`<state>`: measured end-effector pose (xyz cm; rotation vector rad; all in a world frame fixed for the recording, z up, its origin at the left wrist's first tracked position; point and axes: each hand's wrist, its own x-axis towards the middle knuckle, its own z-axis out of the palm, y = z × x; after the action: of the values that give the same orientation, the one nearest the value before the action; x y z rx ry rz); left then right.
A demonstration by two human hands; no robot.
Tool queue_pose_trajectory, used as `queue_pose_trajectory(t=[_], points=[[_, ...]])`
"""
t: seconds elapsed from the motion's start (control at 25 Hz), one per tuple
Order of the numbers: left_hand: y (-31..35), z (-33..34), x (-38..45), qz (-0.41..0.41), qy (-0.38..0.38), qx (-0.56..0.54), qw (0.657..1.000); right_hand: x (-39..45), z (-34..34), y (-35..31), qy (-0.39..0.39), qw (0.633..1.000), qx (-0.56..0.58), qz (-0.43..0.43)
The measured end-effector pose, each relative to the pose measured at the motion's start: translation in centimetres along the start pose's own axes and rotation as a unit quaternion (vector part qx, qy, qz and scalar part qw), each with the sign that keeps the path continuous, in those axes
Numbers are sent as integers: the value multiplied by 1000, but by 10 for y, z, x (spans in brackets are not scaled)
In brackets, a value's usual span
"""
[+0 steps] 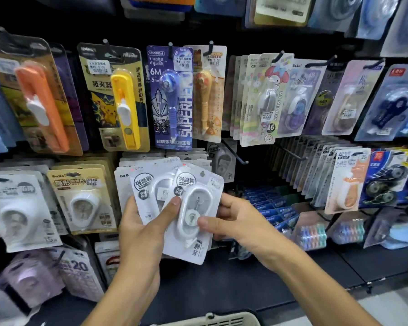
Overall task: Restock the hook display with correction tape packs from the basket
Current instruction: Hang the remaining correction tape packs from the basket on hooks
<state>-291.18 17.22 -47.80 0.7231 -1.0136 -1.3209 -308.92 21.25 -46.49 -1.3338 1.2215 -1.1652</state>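
Centre frame: left hand (141, 222) grips a fan of white carded correction tape packs (160, 191), right hand (231, 217) pinches the front pack (193, 215); loose fan could slip, or hang-holes miss the bare black hook (236, 154).

Two hands, the left hand (141, 229) and the right hand (236, 222), hold three white correction tape packs (191, 215) fanned between them. One basket (212, 320) rim shows at the bottom edge. Two bare hooks (236, 154) jut from the display. On the upper row hang two clip dispensers, one orange (41, 109) and one yellow (125, 109).
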Motion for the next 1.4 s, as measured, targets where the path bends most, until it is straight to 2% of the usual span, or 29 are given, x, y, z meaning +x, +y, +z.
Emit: queue_pose_trajectory(t=[0.12, 0.24, 0.28, 0.4, 0.52, 0.56, 0.64, 0.68, 0.72, 0.76, 0.8, 0.84, 0.88, 0.92, 0.96, 1.0, 1.04, 1.08, 1.12, 1.16, 1.2, 1.28, 1.4], points=[[0, 6, -3, -10, -23, 3, 1000, -4, 11, 2, 82, 992, 94, -12], [5, 4, -1, -13, -17, -6, 1000, -7, -21, -6, 193, 965, 177, 3], [8, 2, -1, -15, -10, -4, 1000, -8, -35, -10, 216, 962, 165, 11], [15, -5, 3, -15, 4, 5, 1000, -10, -67, -10, 248, 967, 52, 38], [16, -6, 5, -20, 8, -9, 1000, -10, -74, -7, 307, 950, -34, 47], [16, -4, 5, -23, 5, -12, 1000, -10, -74, -4, 332, 935, -109, 67], [14, 0, 5, -27, -4, -1, 1000, -10, -73, 0, 375, 861, -322, 124], [12, 1, 5, -34, -7, 6, 999, -11, -71, 1, 387, 837, -372, 109], [10, 3, 5, -50, -11, 6, 999, -12, -65, -1, 390, 840, -370, 65], [10, 5, 5, -71, -18, 3, 997, -14, -54, -4, 376, 868, -325, 16], [9, 7, 3, -92, -37, 2, 995, -14, -40, -7, 335, 910, -242, -18], [8, 9, 2, -99, -63, 8, 993, -13, -24, -7, 260, 956, -133, -27], [8, 10, 1, -97, -94, 24, 991, -11, -9, -5, 165, 985, -37, -24], [10, 10, 0, -85, -126, 59, 987, -8, 2, 0, 100, 995, 26, -15], [13, 8, 2, -51, -156, 131, 978, -5, 7, 2, 73, 995, 67, -14], [15, 3, 6, 15, -179, 243, 953, -4, 6, 1, 80, 993, 84, -16], [17, -4, 13, 100, -179, 381, 902, -3, 0, -1, 109, 990, 90, -16], [19, -12, 21, 180, -153, 507, 829, -2, -8, -4, 152, 984, 96, -10], [21, -17, 28, 221, -119, 594, 764, -2, -20, -5, 199, 975, 103, 7], [21, -23, 34, 212, -99, 647, 726, -3, -33, -4, 241, 964, 109, 30], [21, -27, 37, 187, -96, 675, 707, -6, -44, -3, 274, 955, 102, 54], [17, -30, 37, 153, -119, 694, 693, -15, -60, -5, 304, 946, 48, 97], [13, -30, 36, 150, -127, 696, 691, -24, -72, -9, 309, 945, -21, 101]])
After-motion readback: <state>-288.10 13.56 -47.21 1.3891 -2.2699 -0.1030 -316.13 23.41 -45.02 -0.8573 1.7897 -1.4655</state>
